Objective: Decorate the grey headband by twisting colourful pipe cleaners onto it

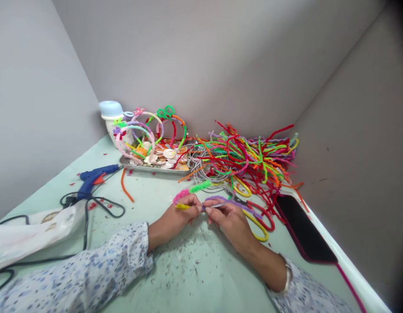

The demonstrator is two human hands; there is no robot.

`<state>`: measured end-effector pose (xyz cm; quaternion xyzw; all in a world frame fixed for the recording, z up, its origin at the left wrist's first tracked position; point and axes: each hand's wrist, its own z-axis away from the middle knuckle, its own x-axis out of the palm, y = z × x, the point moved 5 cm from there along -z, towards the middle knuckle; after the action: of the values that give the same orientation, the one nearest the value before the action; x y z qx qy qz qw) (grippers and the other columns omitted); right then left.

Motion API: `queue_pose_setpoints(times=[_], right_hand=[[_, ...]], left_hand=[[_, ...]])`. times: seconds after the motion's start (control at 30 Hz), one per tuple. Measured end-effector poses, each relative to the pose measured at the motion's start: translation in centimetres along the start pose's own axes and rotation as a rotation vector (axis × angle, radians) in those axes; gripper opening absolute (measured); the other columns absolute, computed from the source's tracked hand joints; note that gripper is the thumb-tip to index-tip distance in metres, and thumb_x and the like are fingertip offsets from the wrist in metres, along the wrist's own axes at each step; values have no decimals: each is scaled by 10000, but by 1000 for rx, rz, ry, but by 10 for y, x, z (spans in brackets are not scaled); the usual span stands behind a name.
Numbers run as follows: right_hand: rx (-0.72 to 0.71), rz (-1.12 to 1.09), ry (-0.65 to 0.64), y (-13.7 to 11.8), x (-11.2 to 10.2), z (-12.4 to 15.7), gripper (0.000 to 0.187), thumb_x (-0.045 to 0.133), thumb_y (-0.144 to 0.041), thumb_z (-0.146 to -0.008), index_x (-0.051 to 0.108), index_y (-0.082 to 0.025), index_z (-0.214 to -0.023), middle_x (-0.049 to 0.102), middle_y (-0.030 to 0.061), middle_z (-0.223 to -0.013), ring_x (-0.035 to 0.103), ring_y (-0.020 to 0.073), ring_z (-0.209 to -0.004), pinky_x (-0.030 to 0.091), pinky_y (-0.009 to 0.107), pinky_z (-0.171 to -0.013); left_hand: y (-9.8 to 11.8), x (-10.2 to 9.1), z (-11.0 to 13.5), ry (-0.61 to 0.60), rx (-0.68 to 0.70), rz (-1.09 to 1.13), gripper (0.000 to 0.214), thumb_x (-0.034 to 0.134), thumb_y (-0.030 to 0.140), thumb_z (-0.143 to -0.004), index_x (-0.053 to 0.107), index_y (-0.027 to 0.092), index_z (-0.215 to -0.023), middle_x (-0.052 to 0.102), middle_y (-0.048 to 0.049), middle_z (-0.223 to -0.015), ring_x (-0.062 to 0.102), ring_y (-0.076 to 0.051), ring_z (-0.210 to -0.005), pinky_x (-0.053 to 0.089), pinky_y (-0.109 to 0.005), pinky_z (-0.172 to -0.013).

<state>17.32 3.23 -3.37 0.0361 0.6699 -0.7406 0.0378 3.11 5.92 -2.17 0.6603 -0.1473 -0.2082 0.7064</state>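
My left hand pinches a thin headband wrapped in fuzzy green, pink and yellow sections. Its bare grey end reaches across to my right hand. Between the fingertips of that hand is a purple pipe cleaner, its long tail trailing rightward over the hand. Both hands' fingertips nearly meet where the purple begins on the band. Just beyond my right hand lie scissors with red and yellow handles, partly covered by it.
Finished headbands stand in a metal tray of shells, beside a white bottle. A heap of pipe cleaners lies behind, with bare metal bands. A blue glue gun and its cord are left; a phone is right.
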Motion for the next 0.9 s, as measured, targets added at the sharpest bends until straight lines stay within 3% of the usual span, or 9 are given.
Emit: queue_pose_setpoints(times=[0.23, 0.67, 0.9], right_hand=[[-151, -3, -13, -6, 3, 1, 204, 618, -331, -786, 670, -193, -928, 626, 4, -696, 550, 140, -586, 437, 261, -557], [-82, 102, -5, 4, -1, 0, 322, 544, -414, -853, 660, -190, -1053, 622, -9, -618, 563, 143, -598, 423, 260, -578], [-95, 144, 1, -8, 1, 2, 305, 534, -370, -852, 670, -174, -1043, 629, -6, -627, 577, 141, -590, 440, 249, -555]], left_hand=[[0, 0, 0, 8, -29, 59, 151, 559, 276, -768, 514, 163, -680, 427, 50, -553, 369, -87, -499, 255, -228, -494], [2, 0, 0, 19, 41, -29, 167, 558, 282, -794, 532, 164, -680, 473, 21, -620, 404, -106, -563, 298, -245, -529], [10, 4, 2, -19, 45, 5, 182, 542, 273, -818, 510, 168, -674, 437, 32, -591, 371, -103, -552, 290, -246, -544]])
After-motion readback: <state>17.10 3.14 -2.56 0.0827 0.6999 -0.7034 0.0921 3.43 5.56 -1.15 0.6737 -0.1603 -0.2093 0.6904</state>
